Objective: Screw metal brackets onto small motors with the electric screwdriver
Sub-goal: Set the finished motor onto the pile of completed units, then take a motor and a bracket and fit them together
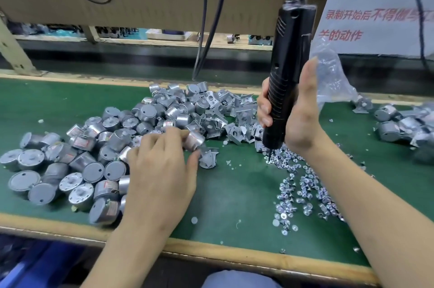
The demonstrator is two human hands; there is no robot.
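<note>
Small motor (195, 139), a silver cylinder, lies at the near edge of the parts heap at the middle of the green bench mat (234, 193), pinched by the fingertips of the left hand (162, 170). A folded metal bracket (207, 158) sits against its right end, beside the thumb. The right hand (298, 118) wraps the ribbed grip of the black electric screwdriver (288, 64), fingers curled round the far side and palm on the near side. The tool stands nearly upright, its bit down in the top of the scattered screws (300, 184). Loose motors (77, 163) are heaped to the left and loose brackets (223, 111) behind. More motors with brackets (399, 125) lie at far right, beside a clear plastic bag (333, 76).
</note>
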